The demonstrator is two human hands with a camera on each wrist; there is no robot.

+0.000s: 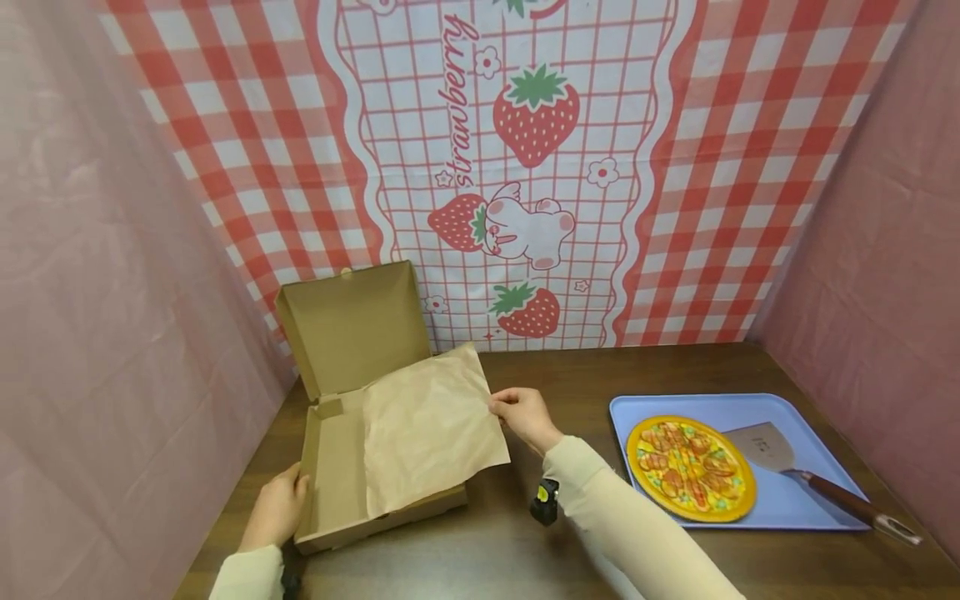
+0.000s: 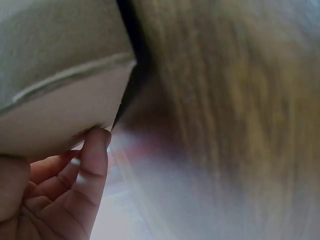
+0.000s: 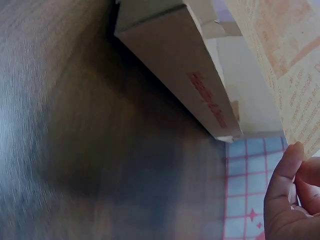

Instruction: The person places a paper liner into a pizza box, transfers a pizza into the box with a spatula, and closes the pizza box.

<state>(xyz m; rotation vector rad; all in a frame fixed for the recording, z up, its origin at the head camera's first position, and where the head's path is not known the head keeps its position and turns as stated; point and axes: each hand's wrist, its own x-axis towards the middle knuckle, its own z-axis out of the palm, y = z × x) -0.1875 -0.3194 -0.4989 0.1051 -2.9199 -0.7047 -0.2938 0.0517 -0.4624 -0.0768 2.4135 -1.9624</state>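
Note:
A brown cardboard pizza box (image 1: pixel 330 467) stands with its lid (image 1: pixel 356 325) up on the left of the table. My left hand (image 1: pixel 276 504) holds the box at its left side; in the left wrist view, fingertips (image 2: pixel 97 137) are against the cardboard wall. Between thumb and fingers, my right hand (image 1: pixel 527 419) pinches the right edge of a sheet of brown food paper (image 1: pixel 431 425). The sheet slants over the right part of the box and hides much of its inside. Red print shows on the paper's underside (image 3: pixel 300 95) in the right wrist view.
On the right, a blue tray (image 1: pixel 802 512) carries a pizza (image 1: pixel 690 468) and a pizza server (image 1: pixel 765 446), whose dark handle sticks out past the tray's edge. A strawberry-print checked cloth (image 1: pixel 536 125) hangs behind the table (image 1: pixel 480 550). Pink curtains (image 1: pixel 862 275) close both sides.

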